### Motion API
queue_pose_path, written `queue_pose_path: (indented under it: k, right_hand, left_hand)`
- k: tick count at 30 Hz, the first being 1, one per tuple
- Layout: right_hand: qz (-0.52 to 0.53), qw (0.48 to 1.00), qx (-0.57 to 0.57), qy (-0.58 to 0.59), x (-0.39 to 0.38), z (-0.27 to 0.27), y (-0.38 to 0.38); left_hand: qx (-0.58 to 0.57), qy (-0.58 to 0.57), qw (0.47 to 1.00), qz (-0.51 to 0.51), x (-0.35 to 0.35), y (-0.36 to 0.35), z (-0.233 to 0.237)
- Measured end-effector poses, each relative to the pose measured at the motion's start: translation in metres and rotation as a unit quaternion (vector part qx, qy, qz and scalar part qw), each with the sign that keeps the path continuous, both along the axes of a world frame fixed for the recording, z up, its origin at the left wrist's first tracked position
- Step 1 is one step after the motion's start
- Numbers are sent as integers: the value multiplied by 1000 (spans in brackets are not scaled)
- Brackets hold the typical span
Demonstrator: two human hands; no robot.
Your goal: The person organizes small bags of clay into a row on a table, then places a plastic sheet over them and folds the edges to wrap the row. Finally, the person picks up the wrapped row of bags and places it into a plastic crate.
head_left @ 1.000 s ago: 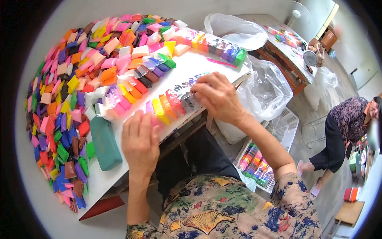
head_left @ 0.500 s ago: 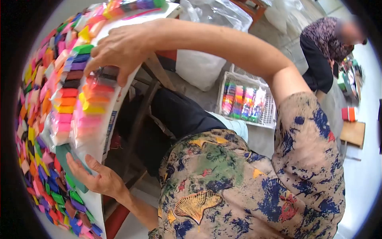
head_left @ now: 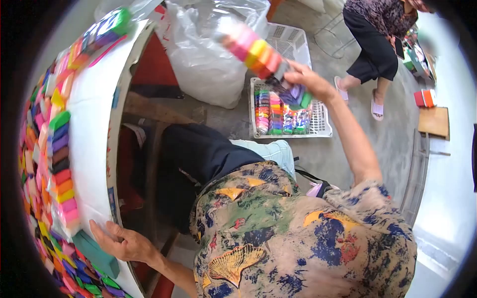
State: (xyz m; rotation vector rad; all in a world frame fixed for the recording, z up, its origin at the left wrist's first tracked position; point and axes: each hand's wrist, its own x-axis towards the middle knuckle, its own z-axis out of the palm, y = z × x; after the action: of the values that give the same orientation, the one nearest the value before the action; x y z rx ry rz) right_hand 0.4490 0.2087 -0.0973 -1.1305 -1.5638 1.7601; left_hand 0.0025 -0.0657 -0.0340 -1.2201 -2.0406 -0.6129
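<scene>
My right hand (head_left: 310,82) grips one end of a clear-wrapped pack of coloured clay pieces (head_left: 258,54), blurred by motion. The pack hangs tilted over the white plastic crate (head_left: 318,130), where similar packs (head_left: 280,111) lie side by side. My left hand (head_left: 121,242) is at the table's near edge, fingers apart, holding nothing, beside a flat green block (head_left: 97,253). Another row of coloured pieces in clear film (head_left: 62,171) lies on the white tabletop (head_left: 92,149), just beyond that hand.
A heap of loose coloured pieces (head_left: 37,149) covers the table's far side. A further wrapped row (head_left: 102,37) lies at its upper end. A large clear plastic bag (head_left: 208,59) stands between table and crate. Another person (head_left: 375,44) is at the upper right, near a red box (head_left: 425,98).
My right hand has lifted one wrapped pack off the table and carried it across to above the crate. My left hand stays by the green block. The view has shifted.
</scene>
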Motion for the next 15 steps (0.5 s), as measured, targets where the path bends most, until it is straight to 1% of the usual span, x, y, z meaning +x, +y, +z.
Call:
queue_pose_path:
  k: [1,2,3,4,5,6,7,8,12,14,15]
  right_hand:
    - [-15,998,-42,44,34,-47,-7]
    - [-59,997,-38,42,52,-73,-21]
    - [-153,980,-119,41,66,-98,-39]
    - [-208,960,-179,46,86,-138,-51]
    - [-252,941,-211,80,101,-180,-65]
    - [-308,924,-226,32,110,-210,-79]
    - [-340,900,-270,42,109,-218,-94]
    - [-373,880,-295,19,110,-233,-104]
    - [-395,872,-289,-13,124,-299,-132]
    - [-389,878,-277,-28,135,-322,-135]
    - [-404,874,-267,-50,138,-319,-131]
  left_hand:
    - [-10,27,1000,5,-8,-2,0]
    - [6,49,999,8,-12,1,-2]
    - [-4,67,998,14,-14,2,-2]
    - [-12,85,996,19,-16,1,-1]
    - [-21,104,994,24,-17,2,1]
    - [-26,125,991,38,-17,2,3]
    - [-30,133,990,46,-18,2,4]
    - [-36,142,988,54,-18,2,5]
    - [-46,177,980,75,-30,-1,4]
    - [-50,170,979,99,-33,-2,-1]
    - [-53,171,979,100,-35,-1,2]
